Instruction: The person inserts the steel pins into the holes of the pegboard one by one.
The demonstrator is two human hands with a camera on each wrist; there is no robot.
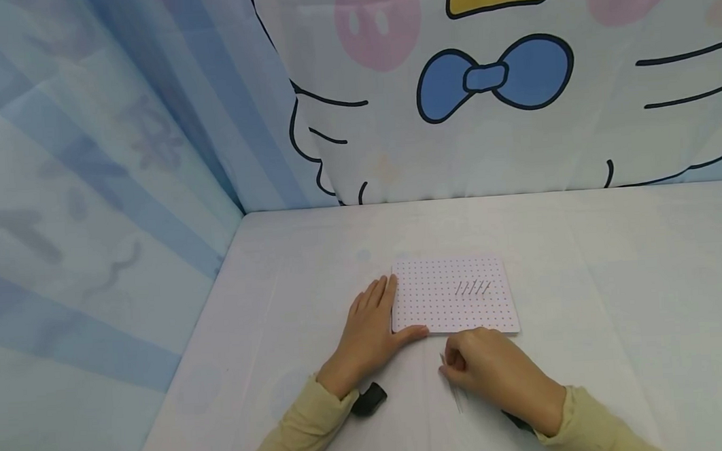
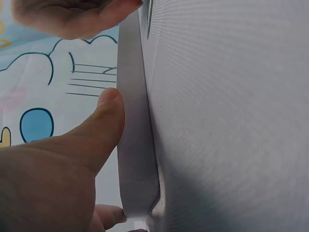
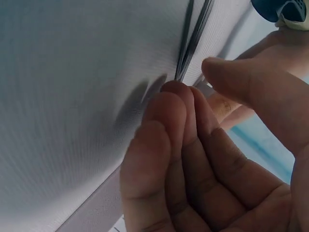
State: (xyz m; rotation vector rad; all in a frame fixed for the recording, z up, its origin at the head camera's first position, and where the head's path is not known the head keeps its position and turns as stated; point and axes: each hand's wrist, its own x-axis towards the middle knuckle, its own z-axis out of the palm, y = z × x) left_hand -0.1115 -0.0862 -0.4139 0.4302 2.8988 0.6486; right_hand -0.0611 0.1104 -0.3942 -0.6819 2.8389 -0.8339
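A white board with a grid of small dots [image 1: 426, 297] lies flat on the table. Several thin pins [image 1: 473, 288] stand slanted in a row on its right half. My left hand [image 1: 369, 327] rests spread at the board's near left corner, fingers along the left edge, thumb [image 2: 111, 111] against the near edge. Just in front of the board is my right hand [image 1: 493, 365], its fingers bent and the thumb apart from them in the right wrist view. Thin metal needles [image 3: 193, 43] lie on the cloth by its fingertips; whether it touches them, I cannot tell.
A white cloth covers the table [image 1: 616, 294]. Behind it hangs a printed curtain [image 1: 394, 149], with another blue-and-white one [image 1: 90, 199] along the left side. A dark device [image 1: 369, 400] sits at the left wrist, under the sleeve cuff.
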